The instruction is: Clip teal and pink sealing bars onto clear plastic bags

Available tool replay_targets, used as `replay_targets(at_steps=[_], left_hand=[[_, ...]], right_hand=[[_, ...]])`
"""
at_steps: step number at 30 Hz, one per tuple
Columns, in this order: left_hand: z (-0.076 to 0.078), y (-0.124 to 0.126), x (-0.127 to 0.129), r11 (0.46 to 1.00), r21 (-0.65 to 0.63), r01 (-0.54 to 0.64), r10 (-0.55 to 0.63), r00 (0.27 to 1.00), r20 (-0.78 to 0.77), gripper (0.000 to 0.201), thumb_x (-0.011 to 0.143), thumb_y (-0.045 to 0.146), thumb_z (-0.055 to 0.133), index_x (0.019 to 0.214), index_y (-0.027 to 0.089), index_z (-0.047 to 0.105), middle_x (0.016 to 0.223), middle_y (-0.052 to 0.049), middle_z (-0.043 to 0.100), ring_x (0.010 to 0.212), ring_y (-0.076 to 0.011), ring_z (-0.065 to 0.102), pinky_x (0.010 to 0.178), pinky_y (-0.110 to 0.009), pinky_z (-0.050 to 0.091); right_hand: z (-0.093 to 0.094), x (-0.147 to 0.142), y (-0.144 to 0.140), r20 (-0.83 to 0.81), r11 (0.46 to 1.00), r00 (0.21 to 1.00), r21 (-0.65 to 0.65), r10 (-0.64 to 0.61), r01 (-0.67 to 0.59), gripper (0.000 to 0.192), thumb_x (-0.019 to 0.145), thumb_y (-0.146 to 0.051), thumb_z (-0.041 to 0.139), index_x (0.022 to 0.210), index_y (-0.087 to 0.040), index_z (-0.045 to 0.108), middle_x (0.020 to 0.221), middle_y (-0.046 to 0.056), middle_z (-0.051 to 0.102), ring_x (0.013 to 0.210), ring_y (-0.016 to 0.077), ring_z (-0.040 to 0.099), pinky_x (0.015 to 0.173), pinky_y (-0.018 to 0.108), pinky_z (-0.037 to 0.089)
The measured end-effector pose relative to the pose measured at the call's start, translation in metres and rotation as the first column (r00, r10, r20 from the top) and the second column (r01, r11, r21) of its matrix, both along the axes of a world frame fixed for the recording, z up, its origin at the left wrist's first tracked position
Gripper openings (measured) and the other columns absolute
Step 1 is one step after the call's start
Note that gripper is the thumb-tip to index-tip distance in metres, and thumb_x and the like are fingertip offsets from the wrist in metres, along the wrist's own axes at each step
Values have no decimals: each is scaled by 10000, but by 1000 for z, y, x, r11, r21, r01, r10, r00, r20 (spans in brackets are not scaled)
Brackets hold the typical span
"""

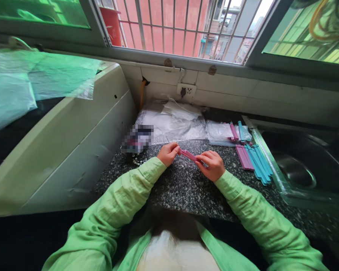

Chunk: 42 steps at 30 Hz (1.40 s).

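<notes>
A pink bag clip (188, 154), a slim plastic strip, is held between both hands above the speckled countertop (183, 184). My left hand (168, 153) pinches its left end with closed fingers. At the other end, my right hand (211, 164) grips the strip between thumb and fingers. To the right on the counter lie several pink clips (244, 157) side by side, next to several blue clips (258, 162). Behind them sit clear plastic packets (220, 132) with more pink and blue strips on and beside them.
Clear plastic bags (175, 126) spread along the back of the counter, beside a blurred-out object (138, 138). A dark sink (322, 162) with a metal rim borders the right. A large white appliance (84, 150) stands left. A wall socket (186, 89) sits below the barred window.
</notes>
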<state>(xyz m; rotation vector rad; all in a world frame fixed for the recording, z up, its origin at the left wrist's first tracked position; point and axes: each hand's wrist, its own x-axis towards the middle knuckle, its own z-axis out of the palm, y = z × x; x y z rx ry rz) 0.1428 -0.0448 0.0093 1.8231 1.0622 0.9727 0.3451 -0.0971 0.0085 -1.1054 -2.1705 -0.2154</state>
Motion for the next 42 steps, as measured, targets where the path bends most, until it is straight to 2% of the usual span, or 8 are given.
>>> replay_targets(at_steps=[21, 42], left_hand=[[1, -1, 0, 999, -36, 28, -27, 999, 31, 239, 755, 303, 413, 593, 163, 517, 557, 4, 554, 547, -102, 481, 547, -224, 384], [2, -3, 0, 999, -9, 36, -36, 999, -21, 251, 753, 307, 401, 581, 162, 514, 546, 12, 521, 525, -96, 439, 533, -225, 360]], right_hand=[[-3, 1, 1, 83, 999, 996, -24, -38, 40, 170, 805, -321, 522, 788, -202, 643, 713, 22, 629, 679, 140, 501, 642, 283, 347], [-3, 0, 0, 152, 999, 987, -13, -50, 52, 165, 802, -316, 524, 793, -200, 641, 706, 20, 622, 678, 143, 484, 632, 286, 313]])
